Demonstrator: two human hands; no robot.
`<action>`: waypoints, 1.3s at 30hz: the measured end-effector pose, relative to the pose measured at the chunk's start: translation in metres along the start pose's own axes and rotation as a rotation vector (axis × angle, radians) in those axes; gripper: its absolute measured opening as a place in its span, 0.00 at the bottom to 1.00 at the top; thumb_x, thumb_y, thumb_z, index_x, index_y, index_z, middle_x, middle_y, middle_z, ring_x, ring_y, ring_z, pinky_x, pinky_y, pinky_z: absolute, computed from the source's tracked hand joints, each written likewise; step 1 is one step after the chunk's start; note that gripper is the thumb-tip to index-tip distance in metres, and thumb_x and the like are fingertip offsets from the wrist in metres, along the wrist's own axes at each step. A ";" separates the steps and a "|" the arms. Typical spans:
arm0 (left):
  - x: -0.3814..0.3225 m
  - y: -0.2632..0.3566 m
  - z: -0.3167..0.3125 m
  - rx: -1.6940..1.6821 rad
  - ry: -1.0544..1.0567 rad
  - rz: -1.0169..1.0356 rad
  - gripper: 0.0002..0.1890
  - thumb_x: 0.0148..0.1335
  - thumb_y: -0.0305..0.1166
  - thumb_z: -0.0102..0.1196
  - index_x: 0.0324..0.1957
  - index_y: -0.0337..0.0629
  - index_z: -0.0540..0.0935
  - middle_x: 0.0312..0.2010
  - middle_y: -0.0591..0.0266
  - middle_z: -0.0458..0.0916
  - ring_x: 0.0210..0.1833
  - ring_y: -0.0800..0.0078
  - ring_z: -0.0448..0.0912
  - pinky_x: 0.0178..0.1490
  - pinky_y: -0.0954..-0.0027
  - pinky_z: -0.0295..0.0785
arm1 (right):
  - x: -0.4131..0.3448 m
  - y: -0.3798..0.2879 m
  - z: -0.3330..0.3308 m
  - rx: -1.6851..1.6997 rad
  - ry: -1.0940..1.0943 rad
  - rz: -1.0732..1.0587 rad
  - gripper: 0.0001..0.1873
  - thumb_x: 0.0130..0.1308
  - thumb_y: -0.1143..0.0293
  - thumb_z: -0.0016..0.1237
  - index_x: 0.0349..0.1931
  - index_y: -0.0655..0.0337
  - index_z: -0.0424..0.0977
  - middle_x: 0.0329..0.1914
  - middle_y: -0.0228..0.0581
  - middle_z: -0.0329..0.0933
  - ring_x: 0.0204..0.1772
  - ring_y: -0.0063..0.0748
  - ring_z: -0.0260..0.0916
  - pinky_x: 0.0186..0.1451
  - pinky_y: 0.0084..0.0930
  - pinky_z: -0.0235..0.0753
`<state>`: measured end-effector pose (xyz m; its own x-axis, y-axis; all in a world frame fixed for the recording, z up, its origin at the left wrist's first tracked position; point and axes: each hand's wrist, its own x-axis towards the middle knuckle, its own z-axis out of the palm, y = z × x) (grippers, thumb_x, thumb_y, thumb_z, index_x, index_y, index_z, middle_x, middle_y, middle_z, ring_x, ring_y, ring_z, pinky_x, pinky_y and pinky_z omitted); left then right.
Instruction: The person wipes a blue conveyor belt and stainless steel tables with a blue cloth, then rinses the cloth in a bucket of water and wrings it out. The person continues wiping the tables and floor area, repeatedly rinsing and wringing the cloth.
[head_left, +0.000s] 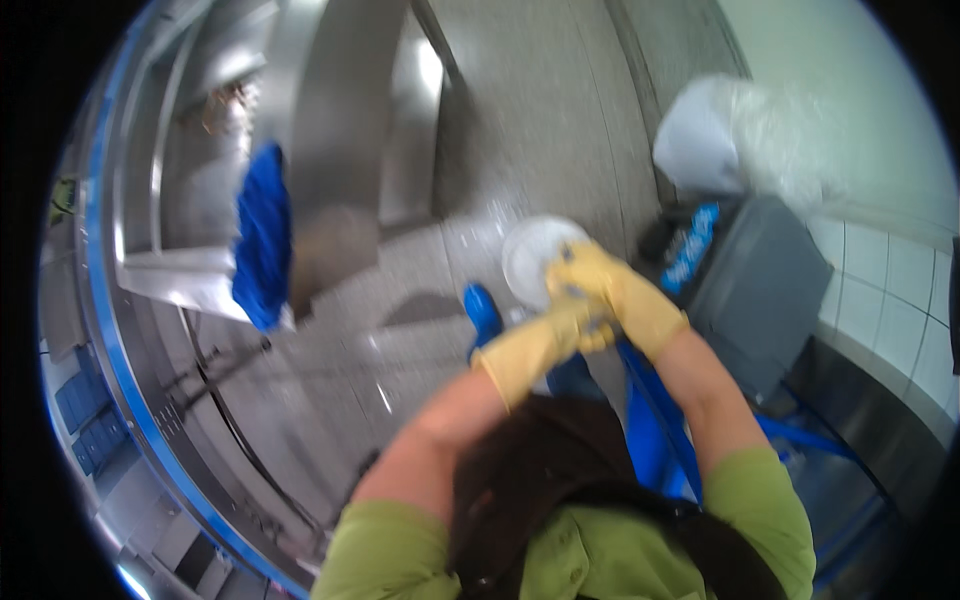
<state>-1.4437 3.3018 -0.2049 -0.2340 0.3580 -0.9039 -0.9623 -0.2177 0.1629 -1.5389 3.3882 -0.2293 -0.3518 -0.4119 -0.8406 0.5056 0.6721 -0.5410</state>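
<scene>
Both my hands wear yellow rubber gloves and meet in front of my body. My right hand (592, 274) overlaps the right side of a round white object (525, 259), perhaps a bucket or a dish; whether the fingers grip it or only pass over it is unclear. Just below, my left hand (551, 334) reaches across with bent fingers beside the right wrist. What lies between the two hands is hidden by the gloves. Under the left forearm a blue boot (482, 307) stands on the wet tiled floor (420, 337).
To the left is a stainless steel sink unit (337, 135) with a blue cloth (262, 240) over its edge. A grey bin (761, 292) and a blue frame (810, 435) stand at the right. Behind the bin are white and clear plastic bags (701, 139) by the wall.
</scene>
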 end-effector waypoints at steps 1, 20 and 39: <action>0.009 0.001 -0.002 0.021 0.101 0.039 0.13 0.74 0.32 0.66 0.52 0.33 0.84 0.38 0.47 0.88 0.27 0.54 0.84 0.26 0.56 0.79 | 0.004 0.000 0.002 -0.120 0.066 0.001 0.32 0.61 0.64 0.66 0.65 0.67 0.82 0.61 0.68 0.87 0.61 0.58 0.89 0.61 0.52 0.87; -0.057 0.015 -0.045 -0.465 -0.069 0.239 0.29 0.77 0.49 0.69 0.73 0.49 0.81 0.58 0.57 0.90 0.45 0.60 0.90 0.50 0.59 0.90 | -0.014 0.088 0.004 0.826 0.302 -0.163 0.25 0.88 0.51 0.54 0.66 0.64 0.84 0.63 0.40 0.87 0.61 0.30 0.82 0.67 0.30 0.79; -0.356 0.163 -0.056 0.026 0.558 1.306 0.36 0.81 0.53 0.59 0.75 0.32 0.79 0.70 0.46 0.84 0.71 0.57 0.84 0.76 0.58 0.79 | -0.007 0.143 0.017 0.551 0.061 -0.004 0.31 0.84 0.42 0.57 0.60 0.67 0.86 0.55 0.44 0.91 0.55 0.35 0.88 0.63 0.35 0.86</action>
<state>-1.5095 3.0884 0.1214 -0.8639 -0.4855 -0.1341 -0.1039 -0.0887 0.9906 -1.4506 3.4767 -0.3009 -0.3911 -0.3667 -0.8441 0.8358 0.2425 -0.4926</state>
